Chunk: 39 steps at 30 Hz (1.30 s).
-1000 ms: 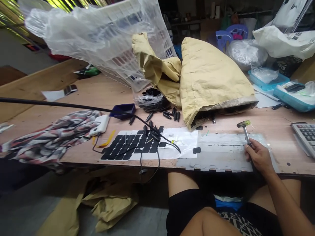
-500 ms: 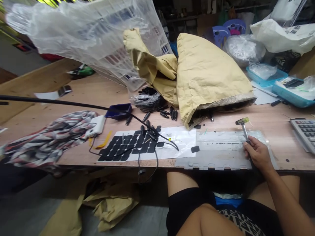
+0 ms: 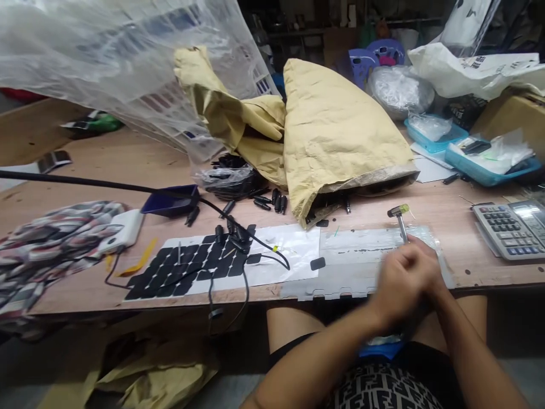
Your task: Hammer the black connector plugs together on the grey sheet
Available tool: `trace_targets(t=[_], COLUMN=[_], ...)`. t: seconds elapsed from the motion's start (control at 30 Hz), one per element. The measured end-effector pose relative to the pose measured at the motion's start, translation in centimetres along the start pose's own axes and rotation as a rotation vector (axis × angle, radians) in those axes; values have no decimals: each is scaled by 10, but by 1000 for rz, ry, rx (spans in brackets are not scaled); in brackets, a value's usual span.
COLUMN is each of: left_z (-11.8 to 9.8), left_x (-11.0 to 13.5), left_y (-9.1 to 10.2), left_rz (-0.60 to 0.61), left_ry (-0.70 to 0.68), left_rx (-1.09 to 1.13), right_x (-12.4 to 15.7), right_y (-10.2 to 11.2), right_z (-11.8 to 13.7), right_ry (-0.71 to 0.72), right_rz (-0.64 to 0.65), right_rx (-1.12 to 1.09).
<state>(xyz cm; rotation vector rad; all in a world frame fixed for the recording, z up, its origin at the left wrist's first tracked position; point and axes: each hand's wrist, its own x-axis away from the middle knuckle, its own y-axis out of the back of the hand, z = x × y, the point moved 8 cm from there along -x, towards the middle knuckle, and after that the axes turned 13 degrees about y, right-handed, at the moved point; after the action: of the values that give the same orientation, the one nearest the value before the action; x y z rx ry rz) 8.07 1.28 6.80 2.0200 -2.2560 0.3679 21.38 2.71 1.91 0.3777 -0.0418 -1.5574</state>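
One small hammer (image 3: 402, 228), head near far edge of one translucent plastic sheet (image 3: 332, 275). Right hand (image 3: 431, 262) curled round hammer, partly hidden; left hand (image 3: 397, 279) blurred, bunched before it, grip can't be told. One calculator (image 3: 501, 227) rightward; two blue trays (image 3: 489, 178) beyond.

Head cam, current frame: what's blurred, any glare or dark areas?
Head view: left hand motion-blurred and partly covering the right hand; head view: hammer noticeably crisper, calculator keys distinguishable; head view: bright sheen on the white sheet; head view: far background dim, deep shadow under the table.
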Motion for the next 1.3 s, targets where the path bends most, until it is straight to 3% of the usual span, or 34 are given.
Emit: trace_targets(t=[0.17,0.23,0.3,0.43,0.57,0.73,0.8,1.0,1.3], left_z=[-14,-11,-3,8,10,19,23,27,30], left_x=[-81,-105,-120,-124,-97,-63,-57,-61,-64], left_y=[98,120,131,134,132,98,90,82,86], left_rz=[-669,-793,-832,-800,-738,-292,-212,-147,-145], left_ry=[67,127,201,306,189,-139,-190,-210,-219], left_rx=[-591,-738,-818,-895,-902,-926,-937,-975,-914], right_x=[1,0,0,-1,0,-1,0,10,34], right_y=[1,1,1,2,1,1,1,0,-9], right_z=[-3,-4,-4,-1,-2,1,2,9,27], right_ry=[-12,-18,-22,-25,-39,-24,-21,-10,8], right_rz=[-16,-22,-28,-31,-32,-27,-21,46,165], right_rx=[-19,-36,-52,-76,-94,-81,-66,-8,91])
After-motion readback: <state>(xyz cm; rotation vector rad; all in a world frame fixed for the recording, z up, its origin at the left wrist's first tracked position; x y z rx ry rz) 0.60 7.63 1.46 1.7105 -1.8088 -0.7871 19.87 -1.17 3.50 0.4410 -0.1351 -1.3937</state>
